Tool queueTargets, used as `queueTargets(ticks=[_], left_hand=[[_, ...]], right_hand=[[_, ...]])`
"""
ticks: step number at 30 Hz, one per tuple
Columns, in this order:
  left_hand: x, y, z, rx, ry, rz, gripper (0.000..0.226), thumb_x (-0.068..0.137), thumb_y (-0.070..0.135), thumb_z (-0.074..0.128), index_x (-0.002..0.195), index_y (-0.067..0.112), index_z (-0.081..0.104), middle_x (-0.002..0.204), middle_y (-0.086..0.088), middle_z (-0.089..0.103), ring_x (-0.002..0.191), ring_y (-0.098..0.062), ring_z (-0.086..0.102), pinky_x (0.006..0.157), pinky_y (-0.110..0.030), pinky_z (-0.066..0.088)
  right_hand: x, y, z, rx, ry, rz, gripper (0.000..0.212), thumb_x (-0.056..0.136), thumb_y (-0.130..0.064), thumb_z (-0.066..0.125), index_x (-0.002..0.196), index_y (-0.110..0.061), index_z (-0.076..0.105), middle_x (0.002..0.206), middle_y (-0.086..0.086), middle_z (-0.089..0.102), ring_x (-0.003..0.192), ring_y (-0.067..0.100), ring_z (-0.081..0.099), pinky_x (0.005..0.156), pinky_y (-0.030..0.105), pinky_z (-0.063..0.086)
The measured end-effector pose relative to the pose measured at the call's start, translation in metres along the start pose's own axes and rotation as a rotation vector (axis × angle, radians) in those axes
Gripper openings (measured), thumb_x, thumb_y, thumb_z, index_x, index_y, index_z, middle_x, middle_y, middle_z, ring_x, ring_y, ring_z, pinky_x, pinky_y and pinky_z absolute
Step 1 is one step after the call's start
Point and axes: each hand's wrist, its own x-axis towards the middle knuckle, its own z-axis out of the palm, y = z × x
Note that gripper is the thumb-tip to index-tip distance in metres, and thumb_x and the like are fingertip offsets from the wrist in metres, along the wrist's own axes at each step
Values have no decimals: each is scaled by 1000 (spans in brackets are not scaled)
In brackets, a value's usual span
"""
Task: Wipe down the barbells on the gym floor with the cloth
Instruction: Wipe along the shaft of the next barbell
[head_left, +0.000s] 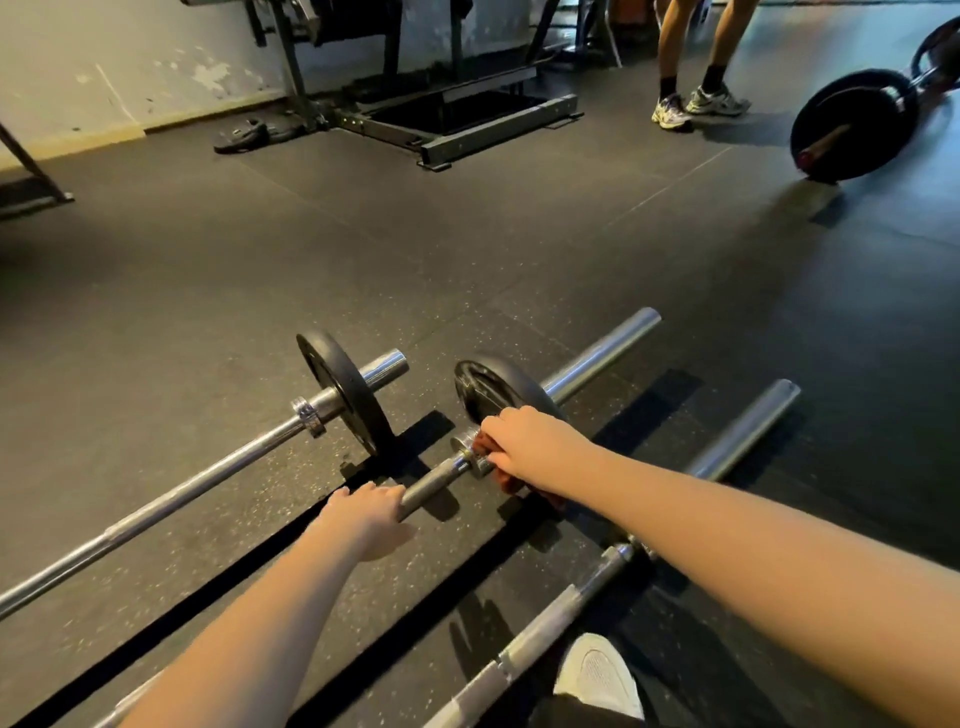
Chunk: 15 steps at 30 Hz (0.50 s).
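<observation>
Left hand (370, 512) grips middle barbell (431, 480) shaft; right hand (524, 449) presses cloth (480, 441) at collar. Risk: bar rolls, pinching fingers against plate (498, 392).

Three long chrome steel barbells (171, 499) lie side by side, narrow gaps between; round black iron plates (345, 392) block them; dark rubber floor (467, 249) beyond lies open.

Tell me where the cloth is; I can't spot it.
In the head view, the reddish cloth is under the right hand, pressed on the middle barbell's collar beside its black plate.
</observation>
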Motion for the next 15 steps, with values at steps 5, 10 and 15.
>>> queueTargets(ticks=[5,10,15], left_hand=[[-18,-4,10,17,4,28,62,98,48,41,151,21,24,150,1,37,139,-19,32,116,-41,22],[-18,-17,17,-59,25,77,63,99,46,41,151,20,21,156,0,26,145,-20,20,117,-40,15],[17,-27,38,-128,63,73,73,99,49,39,155,19,3,162,1,4,149,-18,2,120,-38,3]], right_hand=[[-18,2,7,12,-4,28,22,98,-28,51,118,-18,52,104,1,58,85,13,55,75,29,48],[7,2,15,15,-50,37,24,98,-30,53,120,-20,52,108,2,56,92,15,58,85,34,54],[53,7,35,18,-2,41,27,99,-33,51,123,-20,51,117,3,47,103,16,50,91,36,51]])
